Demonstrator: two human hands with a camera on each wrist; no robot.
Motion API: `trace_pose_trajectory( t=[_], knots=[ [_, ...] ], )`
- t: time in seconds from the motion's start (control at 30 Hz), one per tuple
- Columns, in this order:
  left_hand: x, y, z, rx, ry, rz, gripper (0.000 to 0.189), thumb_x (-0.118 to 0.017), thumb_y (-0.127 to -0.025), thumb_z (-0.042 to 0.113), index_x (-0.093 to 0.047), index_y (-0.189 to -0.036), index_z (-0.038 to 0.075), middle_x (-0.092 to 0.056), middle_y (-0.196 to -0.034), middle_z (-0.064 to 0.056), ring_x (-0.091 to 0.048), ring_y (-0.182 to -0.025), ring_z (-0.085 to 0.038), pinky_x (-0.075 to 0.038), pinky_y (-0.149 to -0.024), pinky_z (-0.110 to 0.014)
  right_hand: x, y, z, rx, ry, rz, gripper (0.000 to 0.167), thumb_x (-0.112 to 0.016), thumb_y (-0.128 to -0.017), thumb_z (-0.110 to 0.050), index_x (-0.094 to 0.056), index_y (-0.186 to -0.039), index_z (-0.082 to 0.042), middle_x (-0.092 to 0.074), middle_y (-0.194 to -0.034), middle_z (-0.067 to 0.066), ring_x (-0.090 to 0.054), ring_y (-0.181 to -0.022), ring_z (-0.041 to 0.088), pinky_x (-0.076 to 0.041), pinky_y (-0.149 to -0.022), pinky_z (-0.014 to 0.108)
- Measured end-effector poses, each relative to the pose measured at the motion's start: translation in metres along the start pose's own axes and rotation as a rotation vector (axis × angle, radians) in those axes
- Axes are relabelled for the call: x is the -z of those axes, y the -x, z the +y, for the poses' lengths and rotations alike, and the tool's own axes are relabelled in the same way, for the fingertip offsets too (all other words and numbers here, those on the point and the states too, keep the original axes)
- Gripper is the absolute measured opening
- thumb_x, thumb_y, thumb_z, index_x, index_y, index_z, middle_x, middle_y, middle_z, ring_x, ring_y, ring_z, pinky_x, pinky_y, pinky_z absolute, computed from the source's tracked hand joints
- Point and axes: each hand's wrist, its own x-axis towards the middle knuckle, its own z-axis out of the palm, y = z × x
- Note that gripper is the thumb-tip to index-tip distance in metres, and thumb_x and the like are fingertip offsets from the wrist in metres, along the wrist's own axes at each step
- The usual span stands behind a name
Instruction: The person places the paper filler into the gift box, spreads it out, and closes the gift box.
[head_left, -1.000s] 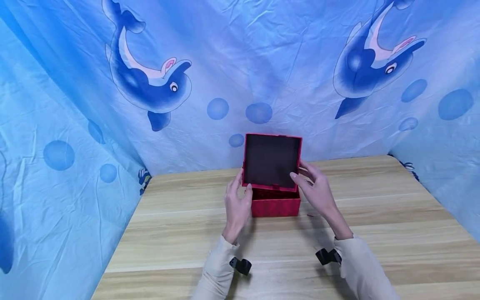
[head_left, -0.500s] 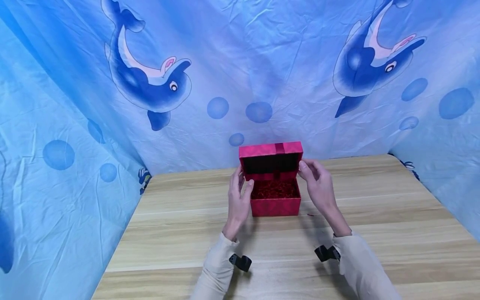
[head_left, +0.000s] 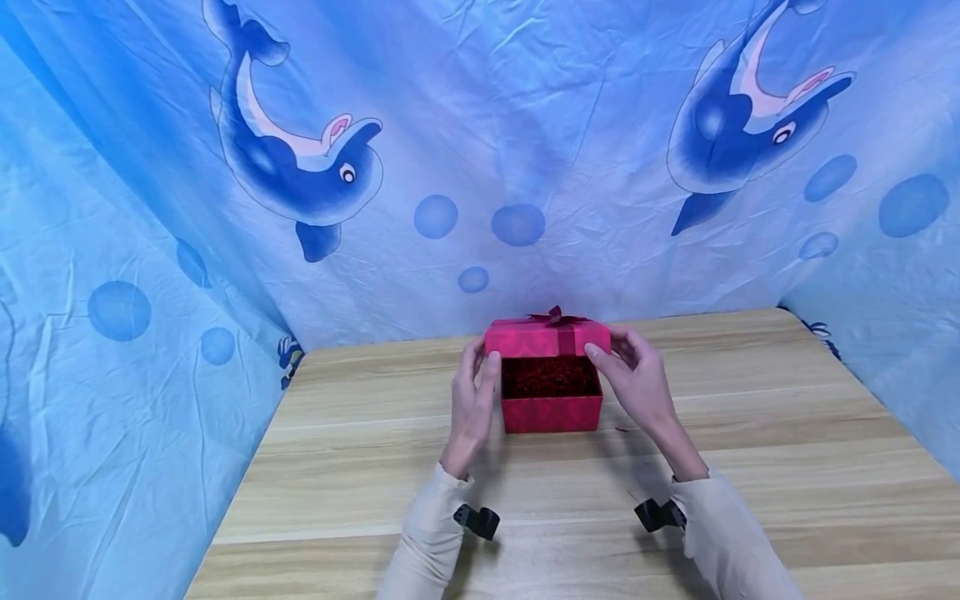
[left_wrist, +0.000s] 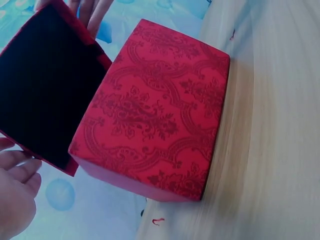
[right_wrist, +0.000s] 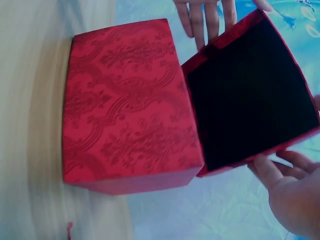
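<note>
A red patterned gift box (head_left: 551, 415) stands on the table, its inside filled with dark red shredded paper (head_left: 551, 379). Over its back part is the box lid (head_left: 517, 340), tilted with its front edge raised and a dark red ribbon bow (head_left: 555, 317) on top. My left hand (head_left: 472, 408) holds the lid by its left side, and my right hand (head_left: 642, 385) grips the right side, thumb at the front corner. Both wrist views show the lid's black underside (left_wrist: 47, 95), with fingers along opposite edges. The lid's back edge is hidden in the head view.
A light wood-grain table (head_left: 555, 533) carries the box. Small red scraps lie beside it, one scrap (head_left: 622, 429) on the right and another scrap (left_wrist: 158, 220) on the left. Blue cloth with dolphins (head_left: 300, 167) hangs behind and at both sides.
The lid has tipped from nearly upright, dark inside facing me, to its bow side up, and has come lower over the box's back. Both hands have kept hold of its sides.
</note>
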Motion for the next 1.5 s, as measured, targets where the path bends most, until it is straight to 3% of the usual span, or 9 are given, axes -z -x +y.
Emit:
trace_pose_trajectory(
  t=[0.2,0.33,0.47,0.7,0.9,1.1,1.27,1.5],
  knots=[
    [0.009,-0.001,-0.003,0.008,-0.025,-0.095,0.056,-0.058,-0.105,0.029,-0.047,-0.155,0.006,-0.048,-0.156,-0.002,-0.043,-0.145,-0.018,-0.032,-0.119,-0.040,0.007,0.003,0.011,0.026,-0.008,-0.114,0.050,-0.069,-0.101,-0.009,-0.053,-0.145,0.007,-0.054,-0.147,0.022,-0.051,-0.136,0.034,-0.045,-0.104,0.021],
    [0.016,0.000,-0.006,0.045,-0.036,-0.177,0.060,-0.062,-0.103,0.026,-0.043,-0.157,0.007,-0.044,-0.159,0.000,-0.039,-0.147,-0.018,-0.031,-0.120,-0.040,0.011,0.005,0.018,0.045,0.009,-0.172,0.055,-0.068,-0.101,-0.006,-0.047,-0.151,0.006,-0.050,-0.150,0.025,-0.048,-0.138,0.040,-0.045,-0.101,0.019],
    [0.021,0.001,-0.008,0.073,-0.029,-0.213,0.062,-0.066,-0.102,0.025,-0.044,-0.157,0.010,-0.046,-0.158,0.001,-0.040,-0.146,-0.019,-0.031,-0.120,-0.042,0.012,0.008,0.023,0.056,0.011,-0.200,0.058,-0.069,-0.100,-0.003,-0.045,-0.153,0.004,-0.050,-0.150,0.024,-0.048,-0.138,0.041,-0.046,-0.100,0.019],
    [0.025,0.001,-0.011,0.069,-0.072,-0.229,0.065,-0.071,-0.100,0.028,-0.045,-0.158,0.014,-0.046,-0.158,0.001,-0.041,-0.145,-0.017,-0.032,-0.119,-0.041,0.012,0.011,0.029,0.067,0.074,-0.205,0.062,-0.070,-0.099,-0.004,-0.044,-0.154,0.003,-0.048,-0.153,0.023,-0.048,-0.139,0.040,-0.045,-0.100,0.018],
    [0.029,0.001,-0.013,0.090,-0.111,-0.287,0.071,-0.071,-0.099,0.034,-0.040,-0.160,0.015,-0.042,-0.160,0.001,-0.038,-0.147,-0.020,-0.030,-0.120,-0.045,0.010,0.015,0.032,0.115,0.128,-0.195,0.063,-0.071,-0.097,0.000,-0.043,-0.153,0.007,-0.048,-0.152,0.026,-0.052,-0.134,0.043,-0.045,-0.099,0.016],
    [0.031,0.002,-0.018,0.119,-0.115,-0.334,0.072,-0.073,-0.099,0.030,-0.038,-0.161,0.016,-0.039,-0.162,0.002,-0.036,-0.148,-0.024,-0.030,-0.120,-0.048,0.010,0.017,0.040,0.137,0.147,-0.181,0.064,-0.072,-0.096,0.002,-0.043,-0.152,0.010,-0.047,-0.152,0.028,-0.052,-0.134,0.044,-0.044,-0.099,0.016],
    [0.032,0.004,-0.021,0.121,-0.128,-0.345,0.072,-0.072,-0.100,0.028,-0.037,-0.161,0.016,-0.039,-0.162,-0.002,-0.036,-0.148,-0.030,-0.031,-0.119,-0.053,0.009,0.019,0.044,0.135,0.152,-0.180,0.065,-0.073,-0.095,0.003,-0.042,-0.152,0.010,-0.046,-0.153,0.028,-0.052,-0.134,0.044,-0.044,-0.100,0.016],
    [0.031,0.007,-0.024,0.147,-0.153,-0.350,0.074,-0.073,-0.099,0.033,-0.036,-0.162,0.020,-0.038,-0.162,0.000,-0.038,-0.148,-0.028,-0.032,-0.118,-0.052,0.009,0.022,0.052,0.142,0.155,-0.185,0.067,-0.073,-0.095,0.004,-0.041,-0.153,0.009,-0.044,-0.155,0.029,-0.052,-0.134,0.045,-0.045,-0.100,0.020]
  ],
)
